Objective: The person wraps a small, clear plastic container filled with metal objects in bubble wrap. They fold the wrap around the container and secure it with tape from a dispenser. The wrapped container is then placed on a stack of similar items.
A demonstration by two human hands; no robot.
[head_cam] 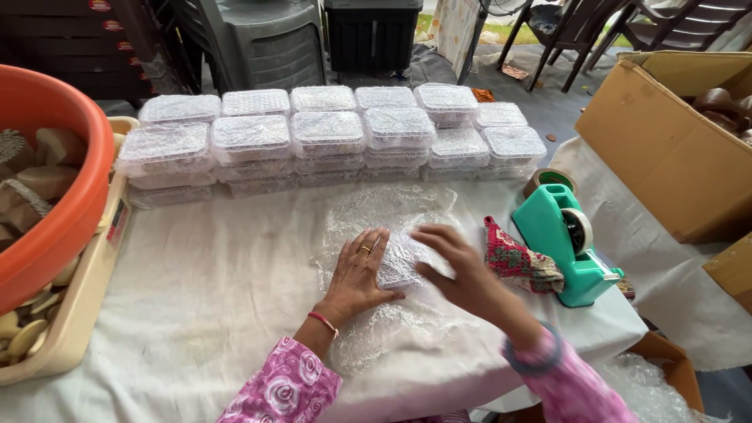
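- Head view: both hands rest on a small clear box (401, 260) lying on a sheet of bubble wrap (392, 211) spread over the cloth-covered counter (211, 290).
- Left hand (359, 270): flat, fingers spread, palm down on the wrap at the box's left edge. Grip open; it presses, it does not clasp.
- Right hand (458, 270): laid over the box's right side, fingers extended across the top. Grip open, nothing enclosed; the hand is motion-blurred, so exact finger contact cannot be told.
- Box position: between the two hands, partly covered by wrap.
- Behind the box: wrapped boxes (329, 137) stacked in rows.
- Right of the box: patterned cloth (517, 262) just beside it, then a green tape dispenser (568, 243), then a cardboard carton (666, 149).
- Left of the box, well apart: orange tub (47, 180) sitting in a beige tray (74, 313).
- Risk, judged: with both palms flat, the slick wrap may spring open or slide off the box once pressure lifts.
- Risk, judged: the patterned cloth lies close enough to be caught in a fold.
- Risk, judged: uneven pressing may skew the box within the wrap.
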